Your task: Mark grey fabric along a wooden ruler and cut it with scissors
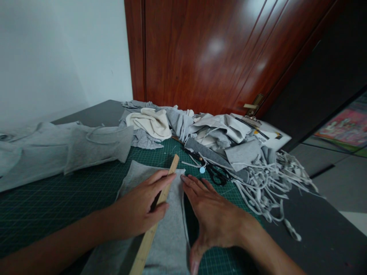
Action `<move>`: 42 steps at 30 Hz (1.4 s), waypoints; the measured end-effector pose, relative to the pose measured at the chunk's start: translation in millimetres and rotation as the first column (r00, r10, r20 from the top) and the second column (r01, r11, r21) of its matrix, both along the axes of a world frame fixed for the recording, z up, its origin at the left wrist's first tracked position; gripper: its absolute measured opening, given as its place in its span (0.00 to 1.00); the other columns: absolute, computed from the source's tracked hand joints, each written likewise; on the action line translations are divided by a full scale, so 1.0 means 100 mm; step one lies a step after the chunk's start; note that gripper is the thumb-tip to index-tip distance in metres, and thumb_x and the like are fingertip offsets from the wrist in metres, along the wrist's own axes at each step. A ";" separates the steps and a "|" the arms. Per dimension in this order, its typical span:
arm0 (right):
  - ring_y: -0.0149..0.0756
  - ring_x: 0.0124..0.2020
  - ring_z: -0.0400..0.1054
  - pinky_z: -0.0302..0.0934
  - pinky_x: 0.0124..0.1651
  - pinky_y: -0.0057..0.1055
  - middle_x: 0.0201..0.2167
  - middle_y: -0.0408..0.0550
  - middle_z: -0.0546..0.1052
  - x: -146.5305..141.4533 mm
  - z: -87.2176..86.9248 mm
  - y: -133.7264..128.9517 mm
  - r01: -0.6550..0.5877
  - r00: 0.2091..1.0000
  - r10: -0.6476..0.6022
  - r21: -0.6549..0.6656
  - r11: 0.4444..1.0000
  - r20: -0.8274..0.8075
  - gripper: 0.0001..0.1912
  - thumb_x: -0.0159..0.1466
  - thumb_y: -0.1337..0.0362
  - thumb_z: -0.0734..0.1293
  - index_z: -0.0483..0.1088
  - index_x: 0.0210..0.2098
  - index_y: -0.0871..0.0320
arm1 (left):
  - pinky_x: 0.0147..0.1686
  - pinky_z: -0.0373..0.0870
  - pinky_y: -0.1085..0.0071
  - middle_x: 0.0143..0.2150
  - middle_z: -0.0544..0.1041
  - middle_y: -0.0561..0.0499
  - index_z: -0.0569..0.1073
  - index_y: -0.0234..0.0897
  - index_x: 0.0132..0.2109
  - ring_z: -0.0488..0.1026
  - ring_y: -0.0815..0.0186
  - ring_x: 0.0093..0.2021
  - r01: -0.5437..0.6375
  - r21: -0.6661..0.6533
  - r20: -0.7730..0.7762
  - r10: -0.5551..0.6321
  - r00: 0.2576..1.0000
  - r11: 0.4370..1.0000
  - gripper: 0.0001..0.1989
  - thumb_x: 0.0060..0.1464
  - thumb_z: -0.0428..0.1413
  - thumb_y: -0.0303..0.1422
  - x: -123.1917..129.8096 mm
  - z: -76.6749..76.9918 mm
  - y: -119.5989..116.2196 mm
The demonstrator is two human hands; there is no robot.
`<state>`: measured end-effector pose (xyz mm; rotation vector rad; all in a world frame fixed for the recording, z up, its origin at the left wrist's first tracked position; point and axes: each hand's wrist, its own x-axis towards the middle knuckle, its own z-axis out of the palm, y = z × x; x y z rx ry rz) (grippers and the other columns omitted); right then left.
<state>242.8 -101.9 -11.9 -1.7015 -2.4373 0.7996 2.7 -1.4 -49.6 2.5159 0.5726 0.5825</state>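
Fabric (172, 225) ends at right hand (216, 214); mat (57, 202) extends leftward.

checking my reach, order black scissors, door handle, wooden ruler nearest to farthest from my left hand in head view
1. Wooden ruler, held in your left hand
2. Black scissors, right, on the cutting mat
3. Brass door handle, far back right

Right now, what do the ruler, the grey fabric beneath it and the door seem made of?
Ruler: probably wood or bamboo, matte; pale yellow tone.
Grey fabric: likely knit, matte; heathered surface, soft edge.
Door: apparently wood or veneer, glossy; reddish-brown grain, reflections.
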 end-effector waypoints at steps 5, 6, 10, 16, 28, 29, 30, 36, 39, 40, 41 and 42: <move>0.69 0.82 0.35 0.28 0.80 0.67 0.83 0.66 0.43 0.01 0.08 0.02 -0.023 1.000 0.023 0.018 1.000 0.009 0.86 0.37 0.32 0.85 0.44 0.82 0.55 | 0.76 0.60 0.51 0.79 0.62 0.46 0.57 0.47 0.79 0.64 0.50 0.76 -0.009 0.009 -0.031 0.009 0.999 1.000 0.39 0.64 0.55 0.29 0.01 0.00 -0.01; 0.70 0.82 0.34 0.29 0.79 0.69 0.83 0.66 0.43 0.01 0.10 0.02 -0.033 0.999 0.033 0.010 0.999 0.015 0.83 0.38 0.32 0.85 0.48 0.82 0.54 | 0.76 0.60 0.51 0.79 0.61 0.46 0.56 0.47 0.79 0.64 0.50 0.76 -0.009 0.016 -0.030 0.009 0.999 1.000 0.39 0.64 0.55 0.29 0.00 -0.01 -0.01; 0.73 0.82 0.29 0.28 0.78 0.72 0.82 0.69 0.38 -0.03 0.23 -0.01 -0.061 0.998 0.062 -0.055 0.997 0.009 0.80 0.42 0.29 0.82 0.50 0.81 0.60 | 0.76 0.61 0.51 0.79 0.62 0.45 0.57 0.46 0.79 0.64 0.50 0.76 0.002 0.039 -0.004 -0.002 1.000 0.999 0.38 0.64 0.54 0.29 0.00 -0.05 0.00; 0.67 0.82 0.27 0.27 0.80 0.67 0.82 0.73 0.40 -0.21 0.30 -0.08 0.033 0.999 -0.034 0.037 0.999 0.026 0.67 0.60 0.27 0.72 0.51 0.80 0.68 | 0.77 0.58 0.48 0.79 0.60 0.43 0.58 0.40 0.79 0.60 0.49 0.78 -0.002 0.004 -0.055 0.002 0.998 1.000 0.38 0.63 0.54 0.29 0.02 -0.01 -0.02; 0.54 0.69 0.67 0.59 0.75 0.47 0.63 0.62 0.76 -0.31 0.28 -0.12 -0.150 0.987 0.161 0.303 0.941 -0.010 0.33 0.63 0.60 0.80 0.72 0.63 0.66 | 0.75 0.62 0.51 0.78 0.61 0.41 0.59 0.40 0.78 0.63 0.50 0.76 0.020 -0.018 0.006 -0.019 1.000 1.000 0.41 0.59 0.53 0.24 0.02 0.00 -0.02; 0.51 0.64 0.71 0.65 0.70 0.44 0.59 0.59 0.78 -0.34 0.29 -0.15 -0.157 0.985 0.173 0.333 0.930 -0.021 0.25 0.66 0.62 0.78 0.74 0.59 0.64 | 0.75 0.62 0.51 0.78 0.61 0.42 0.58 0.40 0.78 0.63 0.50 0.76 0.028 -0.027 0.004 -0.028 1.000 0.999 0.42 0.58 0.54 0.24 0.02 0.00 -0.01; 0.48 0.59 0.73 0.68 0.66 0.42 0.55 0.57 0.80 -0.39 0.27 -0.17 -0.176 0.979 0.202 0.366 0.914 -0.034 0.18 0.68 0.63 0.75 0.76 0.55 0.63 | 0.75 0.62 0.51 0.78 0.60 0.42 0.58 0.41 0.78 0.62 0.50 0.76 0.036 -0.037 0.007 -0.036 0.999 0.999 0.43 0.57 0.54 0.24 0.02 0.00 0.00; 0.43 0.51 0.75 0.71 0.60 0.36 0.41 0.49 0.80 -0.72 -0.10 -0.21 -0.204 0.936 0.334 0.601 0.772 -0.111 0.13 0.77 0.55 0.67 0.76 0.44 0.59 | 0.74 0.63 0.53 0.77 0.63 0.43 0.60 0.42 0.78 0.66 0.51 0.74 0.005 -0.078 0.054 -0.001 0.999 0.997 0.35 0.66 0.52 0.31 0.03 -0.04 0.10; 0.46 0.55 0.73 0.70 0.64 0.41 0.48 0.54 0.79 -0.80 -0.22 -0.18 -0.028 0.953 0.195 0.574 0.819 -0.231 0.13 0.75 0.58 0.70 0.73 0.52 0.61 | 0.71 0.68 0.56 0.72 0.69 0.44 0.65 0.41 0.75 0.70 0.52 0.70 -0.054 -0.118 0.129 0.069 0.989 0.992 0.30 0.68 0.51 0.33 0.04 -0.10 0.16; 0.48 0.56 0.73 0.71 0.64 0.43 0.50 0.56 0.78 -0.80 -0.23 -0.17 0.017 0.957 0.146 0.547 0.837 -0.252 0.14 0.74 0.58 0.70 0.73 0.53 0.63 | 0.70 0.69 0.56 0.71 0.71 0.44 0.67 0.41 0.75 0.71 0.52 0.69 -0.071 -0.133 0.145 0.090 0.985 0.989 0.30 0.67 0.51 0.33 0.05 -0.12 0.18; 0.49 0.56 0.73 0.71 0.64 0.44 0.51 0.58 0.78 -0.79 -0.23 -0.16 0.047 0.960 0.105 0.520 0.853 -0.259 0.16 0.74 0.58 0.71 0.73 0.54 0.64 | 0.70 0.69 0.55 0.70 0.72 0.45 0.68 0.41 0.74 0.72 0.52 0.69 -0.088 -0.144 0.150 0.109 0.983 0.986 0.30 0.66 0.51 0.32 0.05 -0.13 0.19; 0.51 0.58 0.73 0.71 0.65 0.46 0.53 0.60 0.78 -0.78 -0.23 -0.15 0.068 0.963 0.073 0.496 0.865 -0.260 0.19 0.73 0.57 0.72 0.73 0.55 0.65 | 0.70 0.68 0.55 0.70 0.73 0.45 0.69 0.41 0.73 0.72 0.52 0.69 -0.101 -0.150 0.144 0.122 0.982 0.984 0.30 0.66 0.51 0.31 0.05 -0.13 0.20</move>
